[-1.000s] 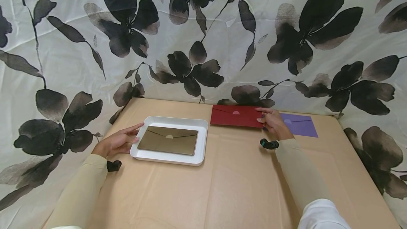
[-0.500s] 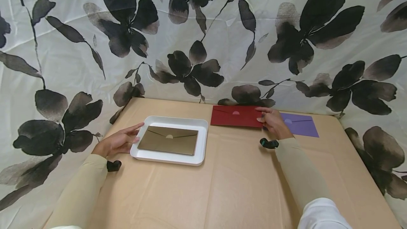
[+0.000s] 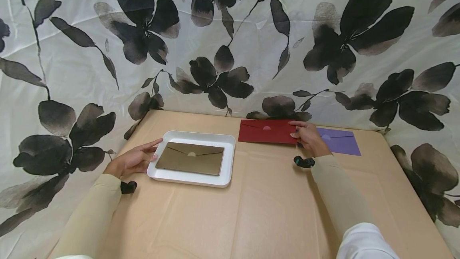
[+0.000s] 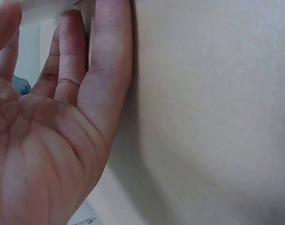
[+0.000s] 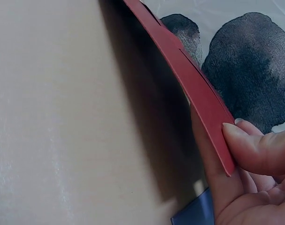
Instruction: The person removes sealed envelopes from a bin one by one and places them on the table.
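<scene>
A shallow white tray (image 3: 228, 171) sits left of the table's middle, with a gold envelope (image 3: 190, 163) lying in it. At the tray's left rim, my left hand (image 3: 134, 159) holds it, thumb at the rim and index finger reaching along the far corner. Part of the tray's wall (image 4: 48, 8) shows between thumb and fingers in the left wrist view. My right hand (image 3: 308, 137) pinches the right end of a red envelope (image 3: 266, 131) at the back. In the right wrist view, the red envelope (image 5: 189, 79) is tilted up from the table, thumb on its flap side.
A purple envelope (image 3: 339, 141) lies behind the right hand, near the back right corner. The tan table (image 3: 251, 211) ends at a floral cloth (image 3: 223, 43) that hangs along its back and sides.
</scene>
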A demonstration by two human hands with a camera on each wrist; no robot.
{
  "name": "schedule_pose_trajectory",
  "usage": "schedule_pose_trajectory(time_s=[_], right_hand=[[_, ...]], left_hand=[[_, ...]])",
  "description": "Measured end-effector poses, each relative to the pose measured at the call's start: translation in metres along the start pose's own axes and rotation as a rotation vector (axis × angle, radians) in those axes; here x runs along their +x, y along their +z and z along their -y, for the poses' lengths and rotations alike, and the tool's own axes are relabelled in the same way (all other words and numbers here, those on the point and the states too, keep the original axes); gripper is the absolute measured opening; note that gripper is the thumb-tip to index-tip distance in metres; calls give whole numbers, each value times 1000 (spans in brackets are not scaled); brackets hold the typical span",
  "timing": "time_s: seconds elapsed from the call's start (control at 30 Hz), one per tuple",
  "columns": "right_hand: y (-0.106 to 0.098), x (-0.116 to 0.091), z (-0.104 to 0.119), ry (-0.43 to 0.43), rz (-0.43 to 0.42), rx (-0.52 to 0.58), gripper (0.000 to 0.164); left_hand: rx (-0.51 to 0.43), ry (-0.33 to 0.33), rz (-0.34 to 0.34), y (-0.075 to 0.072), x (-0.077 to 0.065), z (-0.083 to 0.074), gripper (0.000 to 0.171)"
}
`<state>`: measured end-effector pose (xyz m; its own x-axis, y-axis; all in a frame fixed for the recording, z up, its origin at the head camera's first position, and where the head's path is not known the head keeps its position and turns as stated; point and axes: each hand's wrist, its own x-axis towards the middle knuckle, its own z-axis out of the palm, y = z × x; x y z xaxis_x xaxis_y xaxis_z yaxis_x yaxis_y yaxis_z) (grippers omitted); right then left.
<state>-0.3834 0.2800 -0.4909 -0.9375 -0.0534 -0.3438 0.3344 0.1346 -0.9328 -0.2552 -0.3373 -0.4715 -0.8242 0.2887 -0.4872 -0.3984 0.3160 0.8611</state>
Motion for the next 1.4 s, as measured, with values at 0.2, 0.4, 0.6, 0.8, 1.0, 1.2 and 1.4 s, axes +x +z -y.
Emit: schedule_pose_trajectory(time_s=[0.2,0.4,0.6,0.8,1.0,1.2,1.4], right_hand=[[3,1,0,-7,-13,-8,58],[2,3,-2,-25,-23,-6,59],[-1,3,-4,-42,-30,-22,58],[-2,2,-1,-63,-37,-56,57],[-2,-2,1,-115,-56,-256,58],[-3,-1,2,-152,-60,-340,61],[-5,-1,2,-208,-90,-470,63]], left_hand=[[0,-7,-8,-1,3,3,82],[3,-9,-21,-2,3,3,82],[-11,-1,-2,-2,3,2,84],[-11,-7,-1,-2,3,1,84],[-1,-5,4,-2,3,-1,84],[-18,-8,9,-1,3,-2,83],[-14,-13,4,0,2,-2,83]])
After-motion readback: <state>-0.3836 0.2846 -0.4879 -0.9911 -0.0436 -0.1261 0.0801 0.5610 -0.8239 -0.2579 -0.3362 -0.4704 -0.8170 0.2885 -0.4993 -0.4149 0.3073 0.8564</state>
